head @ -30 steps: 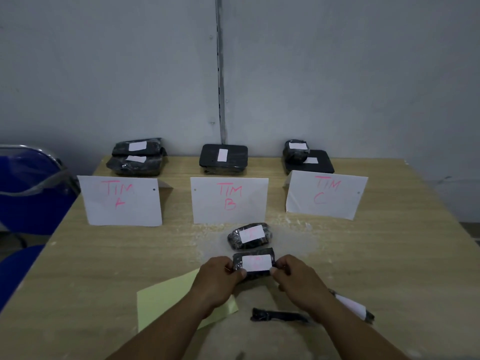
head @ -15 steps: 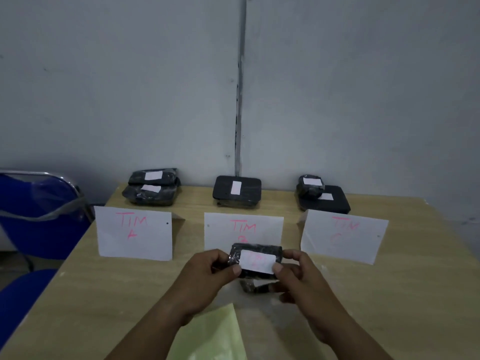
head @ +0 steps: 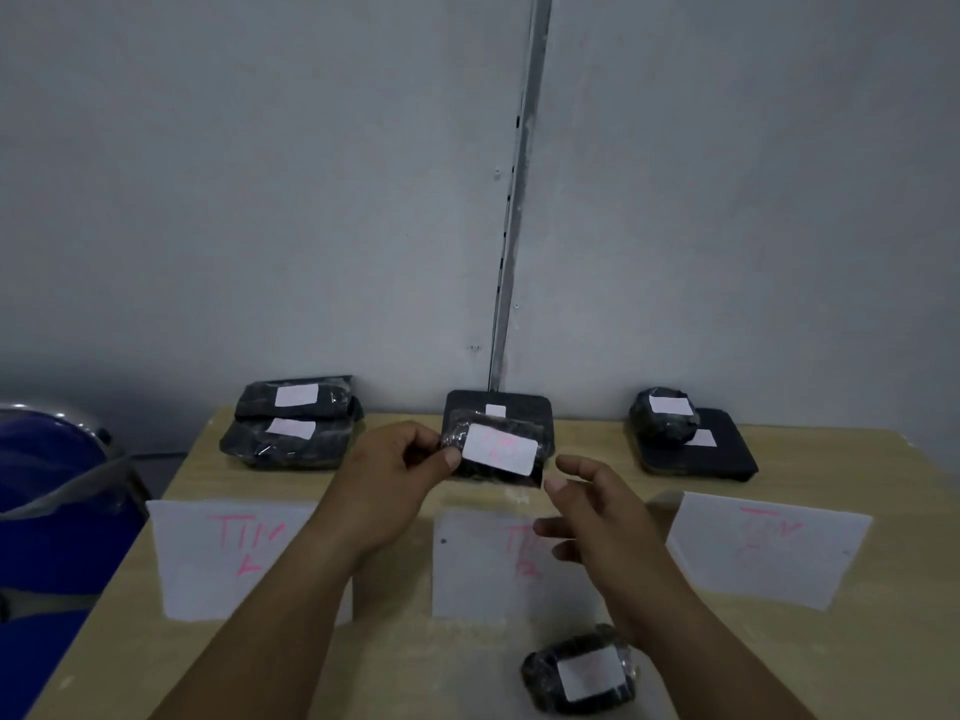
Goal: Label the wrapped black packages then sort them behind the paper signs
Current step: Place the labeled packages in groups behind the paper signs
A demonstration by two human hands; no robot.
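Behind everything stood a plain grey wall with a vertical metal strip. Below it lay the light wooden surface, with a blue chair at its left edge.

Three white paper signs with pink lettering stood in a row across the surface: left sign, middle sign, right sign.

- Behind the left sign: a stack of two wrapped black packages, each with a white label.
- Behind the middle sign: one flat black package with a small white label.
- Behind the right sign: a flat black slab package with a rounded wrapped package on top, both labelled.

Left hand pinched the left end of a wrapped black package with a large white label, holding it over the flat black package. Whether it rested on that package could not be told.

Right hand was released, fingers spread, just beside the held package's right end; contact unclear.

One more labelled black bundle lay on the surface in front of the middle sign, partly hidden by the right forearm.
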